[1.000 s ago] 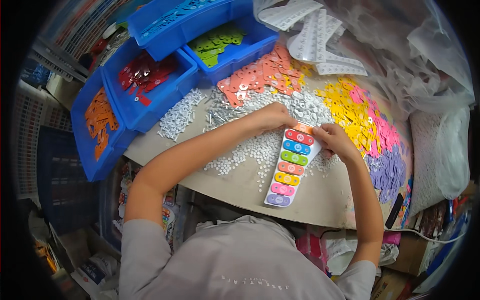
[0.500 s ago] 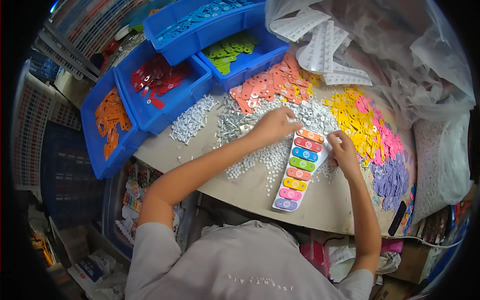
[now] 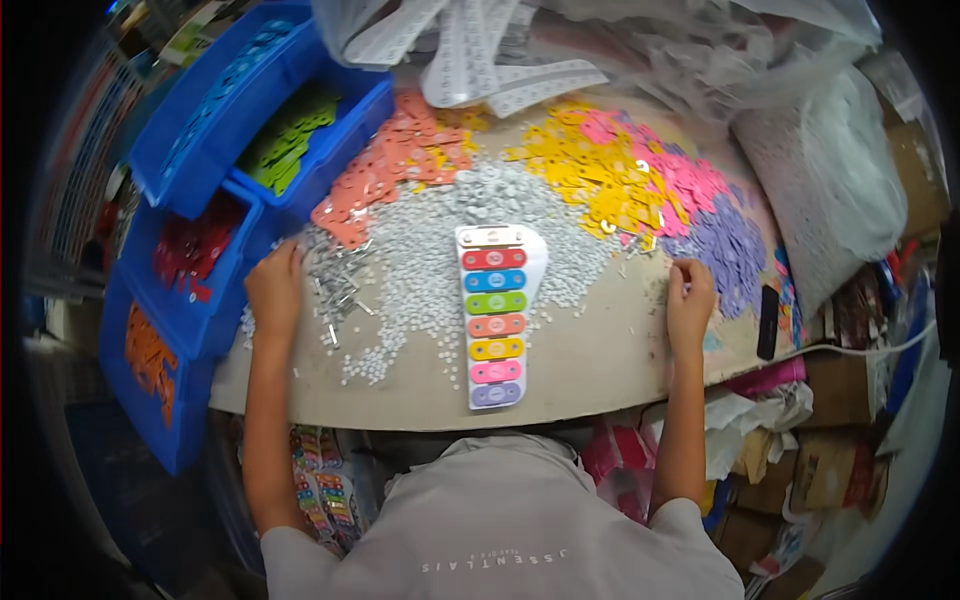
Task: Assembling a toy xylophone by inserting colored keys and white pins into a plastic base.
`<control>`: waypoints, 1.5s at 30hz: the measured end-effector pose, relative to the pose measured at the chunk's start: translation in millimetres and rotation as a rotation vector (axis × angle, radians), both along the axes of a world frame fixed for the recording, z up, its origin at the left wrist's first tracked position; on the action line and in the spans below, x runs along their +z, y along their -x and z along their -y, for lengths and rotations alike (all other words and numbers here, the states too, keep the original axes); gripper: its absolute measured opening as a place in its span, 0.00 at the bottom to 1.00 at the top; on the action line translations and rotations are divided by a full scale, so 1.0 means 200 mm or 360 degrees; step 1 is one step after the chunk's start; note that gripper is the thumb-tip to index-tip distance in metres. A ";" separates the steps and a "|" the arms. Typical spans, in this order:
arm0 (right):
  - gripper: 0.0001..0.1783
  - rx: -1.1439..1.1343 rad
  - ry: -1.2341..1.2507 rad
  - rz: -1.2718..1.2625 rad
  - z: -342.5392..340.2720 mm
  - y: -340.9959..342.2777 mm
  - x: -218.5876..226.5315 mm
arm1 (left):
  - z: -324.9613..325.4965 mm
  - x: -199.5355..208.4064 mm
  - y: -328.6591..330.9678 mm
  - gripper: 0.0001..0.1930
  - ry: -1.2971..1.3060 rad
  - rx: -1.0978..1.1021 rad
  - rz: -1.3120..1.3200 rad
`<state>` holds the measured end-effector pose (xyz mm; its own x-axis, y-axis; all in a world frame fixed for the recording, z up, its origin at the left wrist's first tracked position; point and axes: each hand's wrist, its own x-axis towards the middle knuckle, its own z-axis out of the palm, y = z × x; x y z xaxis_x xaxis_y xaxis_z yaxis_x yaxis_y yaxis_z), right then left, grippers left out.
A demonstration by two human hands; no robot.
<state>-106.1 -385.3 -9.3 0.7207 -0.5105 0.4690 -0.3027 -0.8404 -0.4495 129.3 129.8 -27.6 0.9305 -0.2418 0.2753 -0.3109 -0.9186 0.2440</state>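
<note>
A toy xylophone (image 3: 495, 304) lies on the table in front of me, touched by neither hand. Its white base carries a column of coloured bars, red near the far end down to purple nearest me. The farthest bar place looks whitish with a brownish edge. My left hand (image 3: 274, 287) is beside the blue bins at the left, by small white pins and silver pins (image 3: 338, 280). Its fingers are drawn together; what they hold, if anything, is hidden. My right hand (image 3: 692, 298) is closed with curled fingers, near the purple bars (image 3: 728, 255); its contents cannot be made out.
Small white pieces (image 3: 420, 270) spread around the xylophone. Beyond lie coral bars (image 3: 375, 165), yellow bars (image 3: 590, 165) and pink bars (image 3: 690, 180). Blue bins (image 3: 225, 275) line the left. White xylophone bases (image 3: 465, 60) and a clear bag (image 3: 825, 170) stand behind; a black phone-like object (image 3: 768, 322) lies right.
Both hands have come away from the xylophone, left hand toward the bins, right hand to the right. The view has shifted. The xylophone's far end showed orange before and looks whitish now.
</note>
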 end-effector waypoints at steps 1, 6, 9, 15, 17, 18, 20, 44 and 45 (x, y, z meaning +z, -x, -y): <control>0.05 -0.0021 -0.0086 -0.0045 0.00 0.00 0.02 | 0.00 0.00 0.01 0.09 -0.0032 0.0032 0.0065; 0.05 -0.0057 0.0087 -0.0065 0.09 -0.05 0.02 | 0.04 0.06 0.03 0.07 0.0300 0.0081 -0.0098; 0.07 -0.0087 0.0144 0.0000 0.15 -0.11 -0.02 | 0.07 0.10 0.08 0.07 0.0803 0.0049 -0.0278; 0.08 -0.0117 0.0210 -0.0261 0.22 -0.17 -0.06 | 0.33 0.27 0.30 0.08 0.1633 -0.0169 -0.0778; 0.08 -0.0101 0.0080 -0.0275 0.21 -0.17 -0.03 | 0.38 0.28 0.35 0.06 0.1744 -0.0332 -0.1020; 0.08 -0.0109 -0.0042 -0.0287 0.21 -0.17 -0.02 | 0.40 0.28 0.36 0.06 0.1747 -0.0303 -0.1010; 0.07 -0.0064 -0.0016 -0.0270 0.20 -0.16 -0.04 | 0.43 0.26 0.38 0.07 0.1818 -0.0423 -0.1312; 0.07 0.0800 -0.1739 -0.0417 -0.66 -0.51 0.13 | 0.80 0.06 0.21 0.10 0.1990 -0.0569 -0.1880; 0.07 0.0814 -0.1711 -0.0451 -0.65 -0.51 0.14 | 0.79 0.06 0.21 0.11 0.1986 -0.0584 -0.1869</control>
<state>-3.4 -254.7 18.5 0.9600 -0.1696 -0.2229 -0.2463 -0.1326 -0.9601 87.2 -28.9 -14.6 0.7052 -0.6531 -0.2757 0.4023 0.0484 0.9142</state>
